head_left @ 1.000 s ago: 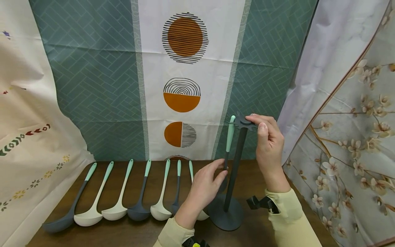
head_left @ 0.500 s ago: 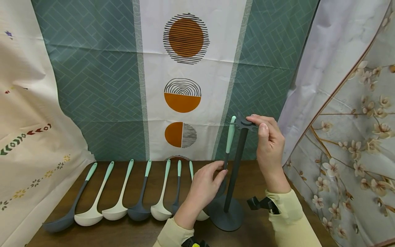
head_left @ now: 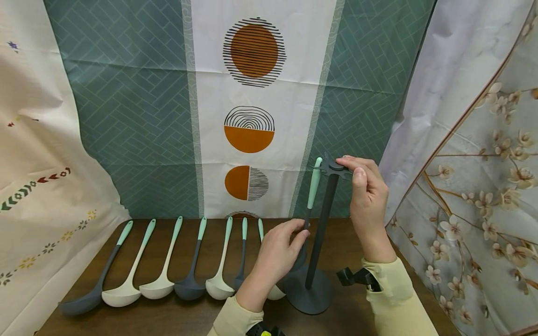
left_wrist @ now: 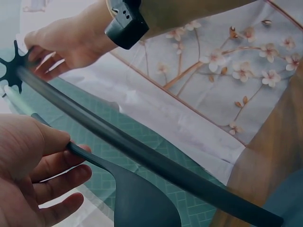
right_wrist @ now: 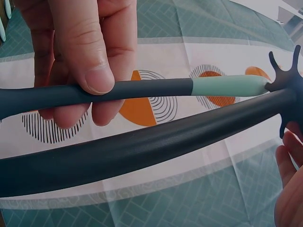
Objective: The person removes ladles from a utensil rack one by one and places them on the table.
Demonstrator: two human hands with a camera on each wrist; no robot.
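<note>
My left hand (head_left: pixel 278 249) pinches the dark grey shaft of a ladle (head_left: pixel 313 189) between thumb and fingers, also plain in the right wrist view. The ladle stands nearly upright with its mint handle tip at a hook of a dark utensil stand (head_left: pixel 321 228). Its dark head (left_wrist: pixel 142 203) hangs low beside the stand's post, partly hidden by the left hand in the head view. At the top of the stand, my right hand (head_left: pixel 367 200) grips the edge of the hooked wheel (head_left: pixel 332 166), index finger on the hub.
To the left, several ladles lie in a row on the brown table (head_left: pixel 168 317), among them a white one (head_left: pixel 122 296) and a grey one (head_left: pixel 191 287), mint handles toward the back. A patterned cloth (head_left: pixel 138 116) hangs behind. A flowered cloth (head_left: pixel 475 210) borders the right side.
Almost nothing differs. Both hands keep their hold on the ladle and the stand, and the view has shifted very slightly.
</note>
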